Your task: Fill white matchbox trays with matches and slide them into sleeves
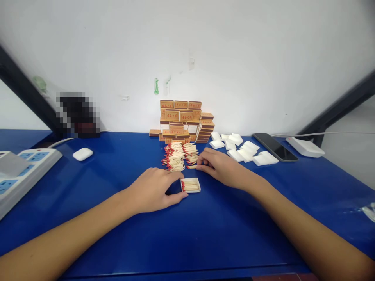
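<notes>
My left hand (158,190) rests on the blue table, thumb and fingers closed about the left end of a small white matchbox tray (193,191). Red-tipped matches lie side by side in that tray, heads to the left. Just behind it are two heaps of loose matches, a larger left heap (175,156) and a narrower right heap (191,151). At the near edge of the right heap, my right hand (219,166) pinches a few matches (191,167) by their plain ends; the exact number is unclear.
Brown printed matchboxes (175,116) are stacked against the wall. Loose white trays (247,150) lie to their right, beside a black phone (275,147) and a white device (304,147). Leftward are a white case (83,154), a power strip (36,171) and a blurred dark object (79,115).
</notes>
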{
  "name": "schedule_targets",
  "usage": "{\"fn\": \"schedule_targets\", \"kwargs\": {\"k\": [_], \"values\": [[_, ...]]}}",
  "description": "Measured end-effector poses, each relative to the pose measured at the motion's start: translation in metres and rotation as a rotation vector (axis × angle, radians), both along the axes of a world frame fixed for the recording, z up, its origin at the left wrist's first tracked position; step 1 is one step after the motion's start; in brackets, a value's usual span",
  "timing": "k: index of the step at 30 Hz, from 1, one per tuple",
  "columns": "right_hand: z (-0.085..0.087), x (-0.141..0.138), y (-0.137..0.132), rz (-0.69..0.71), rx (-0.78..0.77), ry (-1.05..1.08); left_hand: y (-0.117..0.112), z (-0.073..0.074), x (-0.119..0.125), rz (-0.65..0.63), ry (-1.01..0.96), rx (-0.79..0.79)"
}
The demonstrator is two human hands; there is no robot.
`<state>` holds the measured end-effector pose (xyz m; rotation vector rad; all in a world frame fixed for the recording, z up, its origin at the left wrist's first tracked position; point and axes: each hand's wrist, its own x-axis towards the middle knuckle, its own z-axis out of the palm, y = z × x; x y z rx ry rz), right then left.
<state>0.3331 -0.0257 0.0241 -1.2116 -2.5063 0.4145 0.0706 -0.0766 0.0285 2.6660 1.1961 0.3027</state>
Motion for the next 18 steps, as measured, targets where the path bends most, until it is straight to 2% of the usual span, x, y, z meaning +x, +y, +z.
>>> {"fn": "schedule_targets", "kwargs": {"k": [10, 18], "values": [[0.006, 0.011, -0.002, -0.011, -0.106, -0.019, 0.0, 0.002, 0.0, 0.0, 0.0, -0.009], [0.01, 0.008, -0.005, 0.0, -0.066, -0.001, 0.001, 0.0, 0.0, 0.0, 0.004, 0.003]]}}
